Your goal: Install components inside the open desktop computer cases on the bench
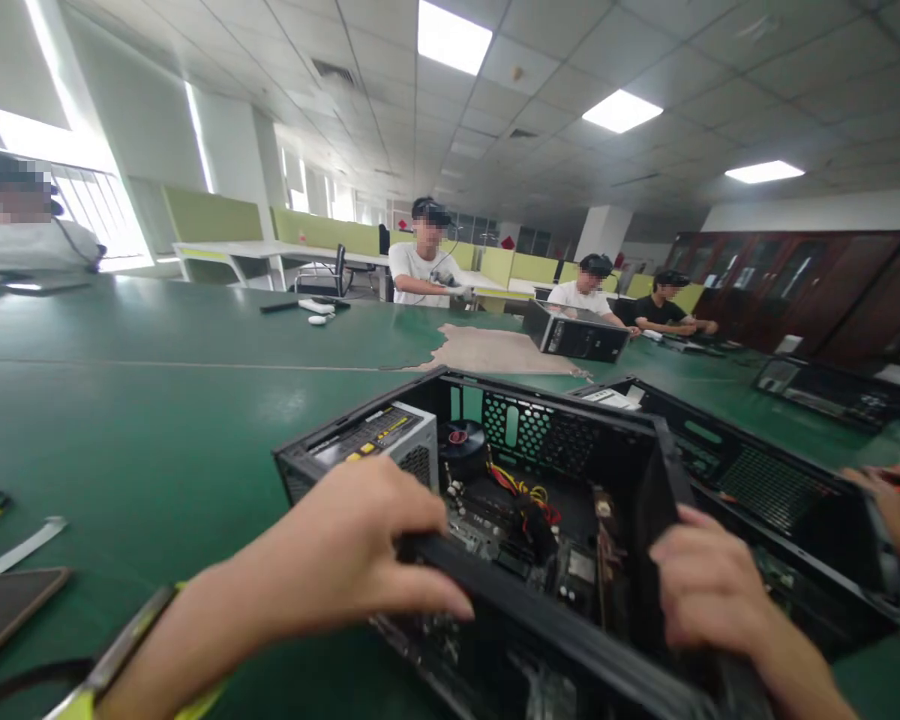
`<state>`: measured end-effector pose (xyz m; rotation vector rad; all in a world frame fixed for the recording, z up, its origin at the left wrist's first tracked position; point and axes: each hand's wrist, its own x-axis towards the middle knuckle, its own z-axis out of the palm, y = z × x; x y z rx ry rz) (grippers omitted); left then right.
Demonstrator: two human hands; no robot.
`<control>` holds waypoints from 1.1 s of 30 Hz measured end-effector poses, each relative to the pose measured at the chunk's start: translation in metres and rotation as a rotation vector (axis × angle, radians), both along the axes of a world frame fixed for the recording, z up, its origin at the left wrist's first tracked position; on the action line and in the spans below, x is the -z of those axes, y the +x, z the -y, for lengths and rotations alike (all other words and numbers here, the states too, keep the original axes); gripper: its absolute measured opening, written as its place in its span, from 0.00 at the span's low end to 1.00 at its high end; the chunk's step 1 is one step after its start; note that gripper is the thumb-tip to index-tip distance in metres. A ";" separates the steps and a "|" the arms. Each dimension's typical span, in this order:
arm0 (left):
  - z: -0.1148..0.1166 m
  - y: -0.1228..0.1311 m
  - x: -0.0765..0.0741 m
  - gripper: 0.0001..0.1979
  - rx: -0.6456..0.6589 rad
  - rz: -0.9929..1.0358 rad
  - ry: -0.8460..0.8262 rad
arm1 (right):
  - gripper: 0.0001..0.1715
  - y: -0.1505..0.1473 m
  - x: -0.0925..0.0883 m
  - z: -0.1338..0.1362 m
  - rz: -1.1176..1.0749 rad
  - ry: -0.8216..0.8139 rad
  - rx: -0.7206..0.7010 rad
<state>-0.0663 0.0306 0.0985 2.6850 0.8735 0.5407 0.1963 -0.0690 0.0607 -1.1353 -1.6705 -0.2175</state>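
Observation:
An open black computer case (585,640) lies in front of me, its near edge tilted up off the green table. My left hand (367,540) grips that near edge, thumb on my side and fingers over the rim. On the right side of the case, my right hand (709,580) is wrapped round the frame, its fingers partly hidden. Inside I see a silver power supply (424,440) with a yellow-marked label, a round black cooling fan (461,440), red and yellow cables (521,487) and a circuit board (495,535).
Close on the right stands a second open case (772,490), with another person's hand (889,500) at its edge. A closed computer tower (581,335) is across the green table (157,400). At left lie a dark flat device (15,610) and a pale strip (26,550). Several people sit around.

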 end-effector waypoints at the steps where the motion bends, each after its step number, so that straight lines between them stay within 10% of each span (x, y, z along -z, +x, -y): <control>1: -0.009 -0.005 -0.001 0.20 -0.071 0.100 0.034 | 0.16 -0.004 -0.022 -0.014 0.016 -0.001 -0.041; 7: -0.074 -0.033 -0.022 0.22 -0.511 0.770 0.127 | 0.22 -0.063 -0.155 -0.133 0.128 -0.065 -0.303; 11: -0.111 -0.052 -0.021 0.25 -0.644 0.973 0.124 | 0.31 -0.110 -0.196 -0.194 0.162 -0.207 -0.328; 22: -0.130 -0.130 0.027 0.29 -0.513 1.203 -0.259 | 0.36 -0.216 -0.180 -0.207 0.380 -0.201 -0.264; 29: -0.127 -0.130 0.027 0.30 -0.495 1.156 -0.245 | 0.32 -0.213 -0.179 -0.199 0.307 -0.150 -0.292; 33: -0.126 -0.127 0.029 0.29 -0.482 1.180 -0.244 | 0.22 -0.182 -0.165 -0.142 0.016 0.078 -0.356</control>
